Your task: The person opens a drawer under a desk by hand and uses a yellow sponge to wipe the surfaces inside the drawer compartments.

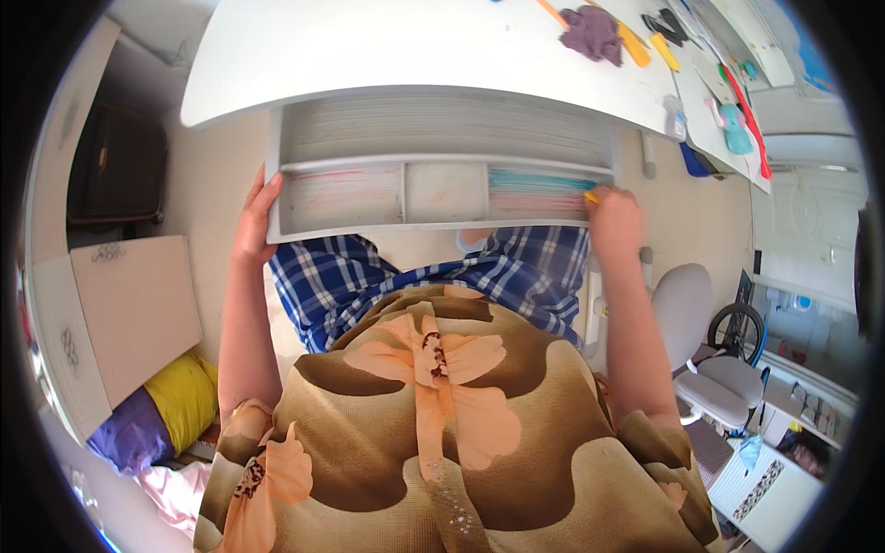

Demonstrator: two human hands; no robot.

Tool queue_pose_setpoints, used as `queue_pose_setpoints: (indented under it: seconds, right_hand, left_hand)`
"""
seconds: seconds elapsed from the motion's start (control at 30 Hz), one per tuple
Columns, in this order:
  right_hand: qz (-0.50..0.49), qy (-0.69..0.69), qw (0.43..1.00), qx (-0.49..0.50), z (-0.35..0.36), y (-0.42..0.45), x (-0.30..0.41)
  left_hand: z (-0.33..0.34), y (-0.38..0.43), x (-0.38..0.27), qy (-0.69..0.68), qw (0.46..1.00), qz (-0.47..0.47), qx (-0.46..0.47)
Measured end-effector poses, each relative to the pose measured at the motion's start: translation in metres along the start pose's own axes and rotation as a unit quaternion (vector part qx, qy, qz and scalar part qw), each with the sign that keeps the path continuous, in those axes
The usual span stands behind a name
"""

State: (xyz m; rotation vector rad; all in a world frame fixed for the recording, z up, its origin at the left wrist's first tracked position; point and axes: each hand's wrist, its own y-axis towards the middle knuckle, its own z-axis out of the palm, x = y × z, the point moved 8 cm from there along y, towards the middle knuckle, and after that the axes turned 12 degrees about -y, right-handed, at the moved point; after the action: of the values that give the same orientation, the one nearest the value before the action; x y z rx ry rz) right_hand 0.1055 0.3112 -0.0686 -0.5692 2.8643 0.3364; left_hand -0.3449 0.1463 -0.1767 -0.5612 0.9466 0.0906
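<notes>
A pale grey desk drawer (445, 142) is pulled out from under the white tabletop in front of me. Low dividers split its front into three compartments, with a long one behind. Pink streaks mark the left compartment (342, 193); turquoise and pink streaks run across the right one (536, 190). My left hand (257, 218) grips the drawer's left side wall, its thumb near the rim. At the front right corner, my right hand (617, 220) is closed around a small yellow item (590, 198), mostly hidden by the fingers. What that item is, I cannot tell.
On the white tabletop (387, 48) lie a crumpled purple cloth (594, 33), a yellow-orange tool (632, 45) and a clear bottle (674, 117). A grey chair (715, 387) stands to my right. Left are an open cabinet door (138, 311) and a dark suitcase (117, 166).
</notes>
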Motion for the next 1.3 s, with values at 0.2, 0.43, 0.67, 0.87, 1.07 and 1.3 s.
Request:
queue_pose_setpoints:
  seconds: [0.2, 0.43, 0.67, 0.87, 1.07, 1.3]
  right_hand:
    - [-0.07, 0.025, 0.997, 0.019, -0.014, 0.005, 0.107]
    - [0.018, -0.021, 0.998, 0.059, 0.004, 0.007, 0.004]
    - [0.028, -0.024, 0.999, 0.021, -0.002, 0.001, 0.019]
    - [0.006, 0.049, 0.999, 0.017, -0.009, 0.007, 0.054]
    - [0.048, -0.025, 0.998, -0.01, -0.006, -0.001, 0.001]
    - [-0.02, 0.105, 0.994, -0.004, -0.017, 0.006, 0.053]
  left_hand:
    - [-0.001, -0.009, -0.003, -0.01, 1.0, 0.0, -0.011]
    - [0.006, -0.003, -0.003, 0.008, 1.0, 0.003, -0.005]
    - [0.009, -0.009, -0.005, 0.004, 1.0, -0.002, -0.012]
    - [0.009, -0.01, -0.006, -0.002, 1.0, -0.002, -0.008]
    - [0.011, -0.005, -0.004, 0.005, 1.0, -0.003, 0.005]
    - [0.0, -0.007, -0.003, -0.017, 1.0, -0.007, -0.011]
